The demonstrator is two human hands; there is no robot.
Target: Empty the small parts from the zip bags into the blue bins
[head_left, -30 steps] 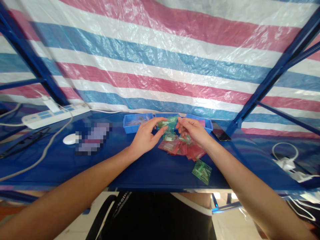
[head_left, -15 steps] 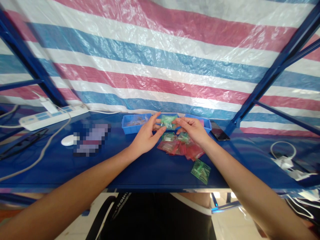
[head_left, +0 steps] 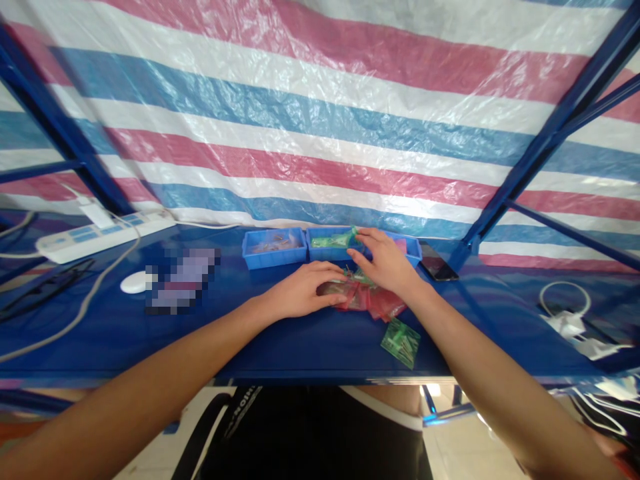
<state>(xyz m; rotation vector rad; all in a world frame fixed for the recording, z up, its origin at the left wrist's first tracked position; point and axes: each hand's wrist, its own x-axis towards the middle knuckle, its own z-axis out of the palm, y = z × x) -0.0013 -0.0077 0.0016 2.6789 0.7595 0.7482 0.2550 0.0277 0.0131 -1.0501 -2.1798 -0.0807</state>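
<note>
The work looks part done. Just left of the right hand's (head_left: pixel 387 263) fingertips, green bags (head_left: pixel 330 241) already lie in the middle blue bin (head_left: pixel 330 255). Those fingers reach over its right end, thumb and forefinger apart, beside a raised bit of green plastic; whether they touch it, I cannot tell.

Nearer the person, the left hand (head_left: pixel 303 290) curves round the left edge of a pile of red bags (head_left: pixel 385 303) on the table (head_left: pixel 300 347), its thumb and fingers spread apart; contact is unclear. These bags seem to be what is left, along with some green partly hidden between the two hands and a lone green bag (head_left: pixel 401 343) on the near side of both hands' fingers.

Beyond the left fingers, the left blue bin (head_left: pixel 275 259) holds clear packets (head_left: pixel 275 241).
</note>
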